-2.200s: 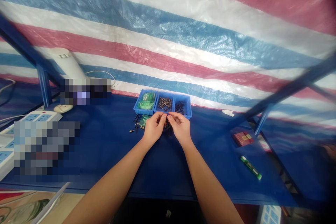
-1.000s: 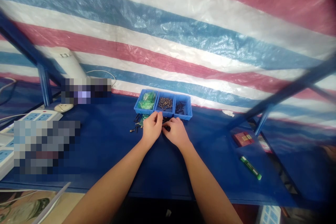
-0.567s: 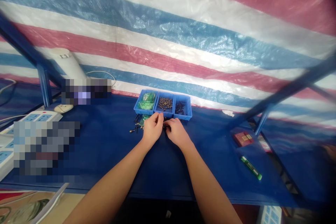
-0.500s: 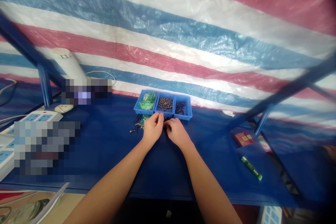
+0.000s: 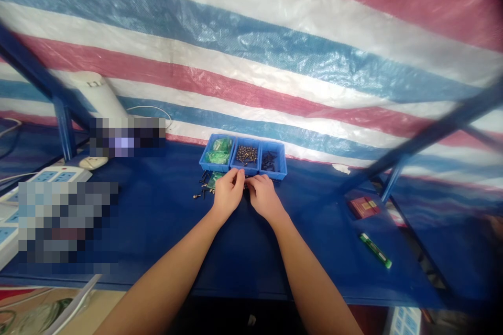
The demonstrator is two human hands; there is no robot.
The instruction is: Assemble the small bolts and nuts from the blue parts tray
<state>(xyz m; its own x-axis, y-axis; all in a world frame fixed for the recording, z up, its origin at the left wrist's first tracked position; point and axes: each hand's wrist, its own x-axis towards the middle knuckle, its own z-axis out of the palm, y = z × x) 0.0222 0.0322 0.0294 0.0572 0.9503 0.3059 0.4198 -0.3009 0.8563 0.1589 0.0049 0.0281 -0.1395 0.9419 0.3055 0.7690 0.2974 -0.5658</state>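
Note:
My left hand (image 5: pixel 229 189) is closed, its thumb and fingertips drawn together just in front of the middle blue bin (image 5: pixel 252 171). Beside it, my right hand (image 5: pixel 262 194) has its fingers curled in toward the left fingertips. Whatever they pinch is too small and hidden to make out. Brass-coloured screws (image 5: pixel 247 154) fill part of the middle bin. Green packets (image 5: pixel 218 156) lie in the left blue bin (image 5: pixel 210 166), and black screws (image 5: pixel 269 160) in the right blue bin (image 5: pixel 274 174). Loose screws (image 5: pixel 203 191) and a green packet (image 5: pixel 213 180) lie on the table, partly behind my hands.
The blue table (image 5: pixel 157 230) carries a white power strip (image 5: pixel 58 175) and a blurred-out object at left. A white cylinder (image 5: pixel 102 95) leans at the back left. At right lie a dark red box (image 5: pixel 364 208) and a green tube-like pack (image 5: pixel 375 250). Blue frame bars (image 5: pixel 424 138) flank the table.
My right fingers have moved slightly up and left, nearer the left fingertips. My left hand stays almost in place. The view has shifted very slightly.

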